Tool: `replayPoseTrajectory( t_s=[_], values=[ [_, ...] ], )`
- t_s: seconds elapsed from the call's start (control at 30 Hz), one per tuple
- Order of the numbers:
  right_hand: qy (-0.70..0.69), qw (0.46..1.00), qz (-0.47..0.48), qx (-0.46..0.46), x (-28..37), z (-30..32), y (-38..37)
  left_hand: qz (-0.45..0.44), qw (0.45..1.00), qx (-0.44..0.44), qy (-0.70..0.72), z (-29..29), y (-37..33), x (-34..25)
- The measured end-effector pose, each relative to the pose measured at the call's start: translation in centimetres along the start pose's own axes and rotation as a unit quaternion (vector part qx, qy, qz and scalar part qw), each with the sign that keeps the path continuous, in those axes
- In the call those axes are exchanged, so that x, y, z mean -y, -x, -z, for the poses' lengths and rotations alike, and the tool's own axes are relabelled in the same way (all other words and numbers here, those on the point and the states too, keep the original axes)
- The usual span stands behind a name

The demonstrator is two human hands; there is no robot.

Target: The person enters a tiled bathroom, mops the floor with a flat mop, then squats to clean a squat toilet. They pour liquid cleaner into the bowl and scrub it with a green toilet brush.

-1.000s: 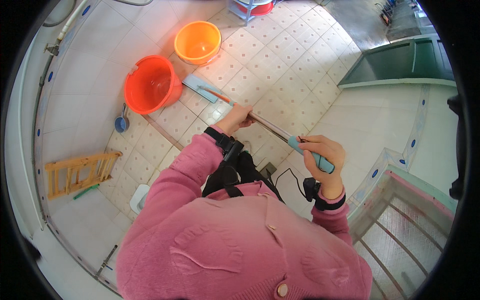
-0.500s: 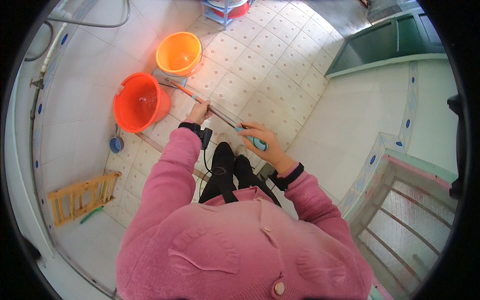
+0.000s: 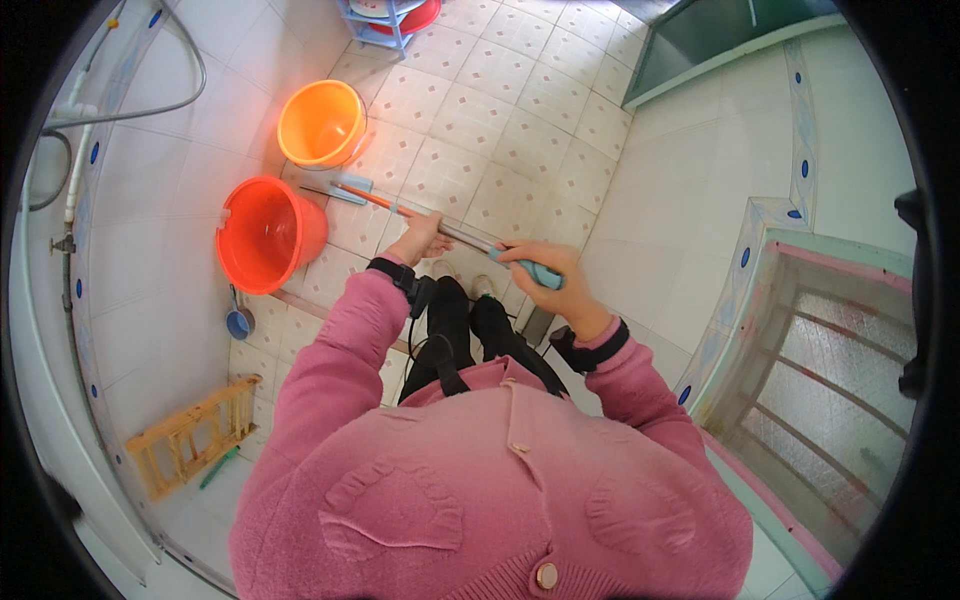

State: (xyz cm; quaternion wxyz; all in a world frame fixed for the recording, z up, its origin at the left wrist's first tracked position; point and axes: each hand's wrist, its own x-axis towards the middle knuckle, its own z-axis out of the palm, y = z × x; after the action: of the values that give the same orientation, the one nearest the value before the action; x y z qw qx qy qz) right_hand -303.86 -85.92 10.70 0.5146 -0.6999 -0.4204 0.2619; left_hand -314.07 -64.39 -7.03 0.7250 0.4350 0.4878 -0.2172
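Note:
A long-handled mop (image 3: 463, 236) slants across in front of me, with a silver and orange pole. Its light blue grip (image 3: 543, 275) is wrapped by my right hand (image 3: 552, 268). Farther along, my left hand (image 3: 423, 240) closes round the silver part of the pole. The flat light blue mop head (image 3: 352, 191) rests on the tiled floor beside the gap between two buckets. One is an orange-yellow bucket (image 3: 322, 125), behind the head; the other is a red bucket (image 3: 268, 238) to its left, with some liquid apparently inside.
A blue ladle (image 3: 239, 322) and a folded wooden stool or rack (image 3: 195, 432) lie near the left wall. At the far side stands a blue shelf (image 3: 385, 38) with basins. A dark green door (image 3: 715, 48) and a barred window (image 3: 820, 410) are on the right.
The mop head has come away from between the buckets and shows more fully on the floor. My view has shifted a little; both hands still hold the pole.

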Motion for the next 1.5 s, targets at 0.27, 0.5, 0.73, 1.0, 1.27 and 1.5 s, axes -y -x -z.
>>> replayPoseTrajectory(
  t_s=[0.27,0.5,0.73,1.0,1.27,1.5],
  values=[
    [0.003,0.995,-0.053,-0.081,3.7,7.4,3.0,0.007,0.985,0.17,-0.029,-8.5,3.6,-2.8],
    [0.003,0.981,-0.084,-0.177,7.5,10.1,4.5,-0.035,0.973,0.222,-0.047,-14.1,3.9,-4.9],
    [0.111,0.974,-0.059,-0.187,8.0,8.7,3.6,-0.112,0.969,0.214,-0.045,-14.7,2.5,-6.9],
    [0.204,0.96,-0.004,-0.19,6.8,4.2,-1.1,-0.164,0.97,0.177,-0.021,-11.7,-0.8,-10.7],
    [0.215,0.961,0.045,-0.168,7.2,3.2,-2.6,-0.199,0.972,0.125,0.024,-9.9,0.0,-11.0],
    [0.118,0.975,0.012,-0.186,4.6,4.3,-5.3,-0.185,0.98,0.071,-0.001,-8.6,-1.6,-14.2]
  ],
)
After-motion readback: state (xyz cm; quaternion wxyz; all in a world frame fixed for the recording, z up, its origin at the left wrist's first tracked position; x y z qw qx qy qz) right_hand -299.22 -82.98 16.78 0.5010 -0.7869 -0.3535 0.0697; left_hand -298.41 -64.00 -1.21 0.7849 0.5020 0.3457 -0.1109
